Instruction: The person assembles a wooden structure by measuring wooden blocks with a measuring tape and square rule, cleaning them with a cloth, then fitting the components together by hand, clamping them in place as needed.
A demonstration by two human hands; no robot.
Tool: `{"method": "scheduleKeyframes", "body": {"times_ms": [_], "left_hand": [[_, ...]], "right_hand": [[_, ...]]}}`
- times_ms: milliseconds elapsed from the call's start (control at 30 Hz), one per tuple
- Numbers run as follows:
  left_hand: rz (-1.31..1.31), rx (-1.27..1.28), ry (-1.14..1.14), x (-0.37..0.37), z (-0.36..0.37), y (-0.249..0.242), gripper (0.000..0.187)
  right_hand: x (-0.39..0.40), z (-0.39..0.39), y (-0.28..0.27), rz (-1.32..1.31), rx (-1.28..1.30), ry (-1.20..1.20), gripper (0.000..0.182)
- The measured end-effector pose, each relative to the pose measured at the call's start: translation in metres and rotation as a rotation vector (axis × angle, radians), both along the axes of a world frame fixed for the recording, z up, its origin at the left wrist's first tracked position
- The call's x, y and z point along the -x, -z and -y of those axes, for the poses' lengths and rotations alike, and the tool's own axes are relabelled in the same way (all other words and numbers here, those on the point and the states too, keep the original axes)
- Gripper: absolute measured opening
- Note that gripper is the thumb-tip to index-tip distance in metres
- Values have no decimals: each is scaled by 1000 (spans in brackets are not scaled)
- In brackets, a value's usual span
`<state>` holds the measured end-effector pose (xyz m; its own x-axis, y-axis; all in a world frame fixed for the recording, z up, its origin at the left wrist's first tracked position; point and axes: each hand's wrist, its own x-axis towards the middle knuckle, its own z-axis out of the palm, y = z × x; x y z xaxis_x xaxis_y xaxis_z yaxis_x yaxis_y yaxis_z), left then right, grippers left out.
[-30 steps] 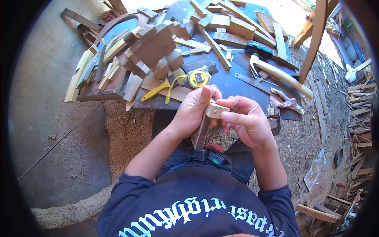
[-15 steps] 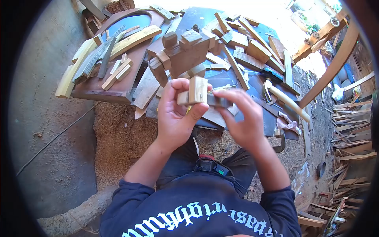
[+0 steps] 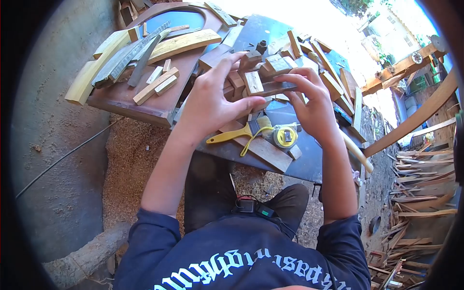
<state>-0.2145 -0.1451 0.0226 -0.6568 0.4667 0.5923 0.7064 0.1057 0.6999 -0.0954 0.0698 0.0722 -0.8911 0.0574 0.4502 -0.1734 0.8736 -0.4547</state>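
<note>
My left hand (image 3: 209,104) curls around a small light wooden block (image 3: 253,83), thumb beneath it and fingers above; the far side of the grip is hidden. Between the fingers and thumb of my right hand (image 3: 311,106) is a dark flat bar (image 3: 279,88), its end close to the block. Both hands are raised in front of darker wooden blocks (image 3: 250,59) at the middle of the workbench. Below them lie a yellow-handled brush (image 3: 232,134) and a yellow tape measure (image 3: 285,136) with a yellow strap.
Wood offcuts (image 3: 186,46) cover the workbench (image 3: 309,166). A pale wooden handle (image 3: 356,152) sticks out past the right edge. Wood shavings (image 3: 137,164) lie on the floor at left, and split wood strips (image 3: 425,193) are piled at right. A curved beam (image 3: 411,116) stands nearby.
Both hands have moved up and forward with the wooden block, away from my body. The brush and tape measure, mostly hidden behind the hands before, now show.
</note>
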Motion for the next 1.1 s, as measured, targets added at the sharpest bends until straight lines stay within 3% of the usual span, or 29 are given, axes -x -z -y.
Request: {"method": "scheduleKeyframes", "body": {"times_ms": [33,167,267,467,567,700,800,833,933,967,1100], "left_hand": [[-30,-19,-5,-1,-3,-4,88],[11,-33,-52,2,-9,0,87],[1,-8,-133,1,-12,1,85],[-53,-2,-204,-3,-18,2,78],[-62,-11,-172,-2,-18,3,76],[-23,-137,-89,-5,-19,8,78],[-47,-249,-48,-7,-25,20,74],[-127,-306,-45,-4,-29,24,65],[-314,-47,-138,-3,-20,22,52],[-247,-104,-96,-1,-22,26,45],[-318,-101,-138,-1,-22,20,52]], "right_hand": [[2,-3,-1,4,-44,2,42],[12,-8,1,-8,218,5,37],[15,-10,9,-100,271,40,36],[16,-14,13,-152,109,110,39],[18,-27,21,-263,-177,14,42],[17,-25,28,-242,-271,-23,56],[22,-31,37,-318,-354,-70,54],[25,-33,39,-365,-337,-88,52],[28,-38,41,-423,-362,-103,49],[27,-39,40,-422,-345,-104,47],[30,-46,37,-427,-397,-144,47]]}}
